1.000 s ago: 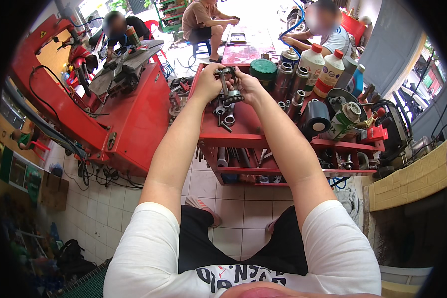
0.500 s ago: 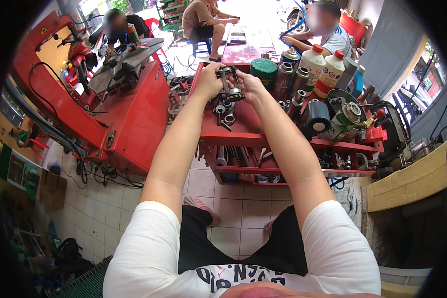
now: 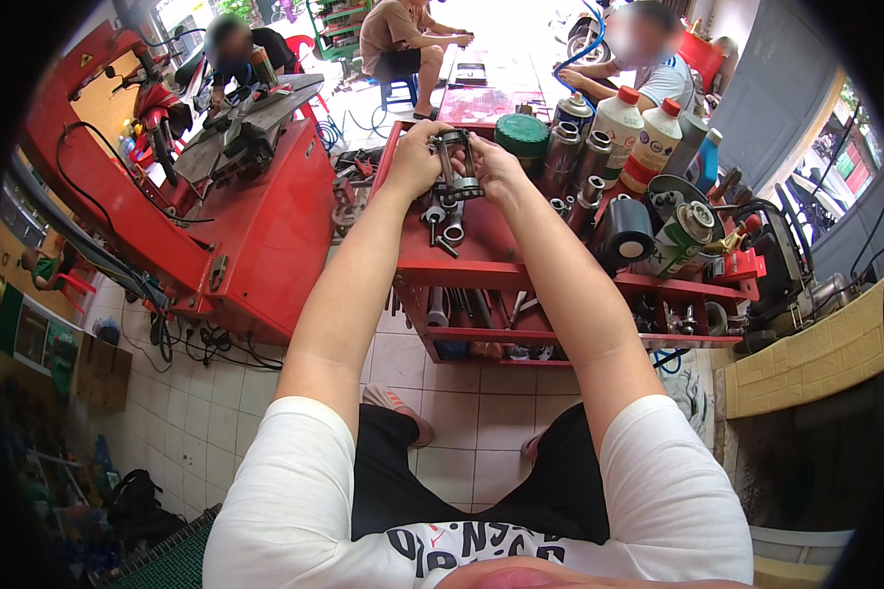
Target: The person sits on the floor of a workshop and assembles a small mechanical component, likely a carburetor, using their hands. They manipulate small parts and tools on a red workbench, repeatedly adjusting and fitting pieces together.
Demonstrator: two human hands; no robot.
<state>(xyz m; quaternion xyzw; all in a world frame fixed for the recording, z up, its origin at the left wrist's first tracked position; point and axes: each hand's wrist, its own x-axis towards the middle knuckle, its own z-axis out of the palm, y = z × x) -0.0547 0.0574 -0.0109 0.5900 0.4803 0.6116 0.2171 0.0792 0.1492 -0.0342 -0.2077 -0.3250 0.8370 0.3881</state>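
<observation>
Facing twelve o'clock over black trousers (image 3: 393, 481) and a tiled floor (image 3: 450, 422), had a red counter (image 3: 467, 270) ahead, with long tools (image 3: 478, 309) on a shelf below its top. Had loose metal tools (image 3: 453, 232) lying on the top, just short of the hands. Held an open-framed metal part (image 3: 460, 187) at twelve o'clock, over the counter, between both hands. Had the left hand (image 3: 415, 165) curled closed on its nine o'clock side, and the right hand (image 3: 496, 177) bent in on its three o'clock side, thumb and fingers against it; could not tell how firmly. Beyond, toward one o'clock, had a green tub (image 3: 522, 137) and red-capped bottles (image 3: 619, 128). Between nine and ten, had a large red machine (image 3: 280, 245). Farthest off, had a seated person (image 3: 393, 41) just before twelve.
</observation>
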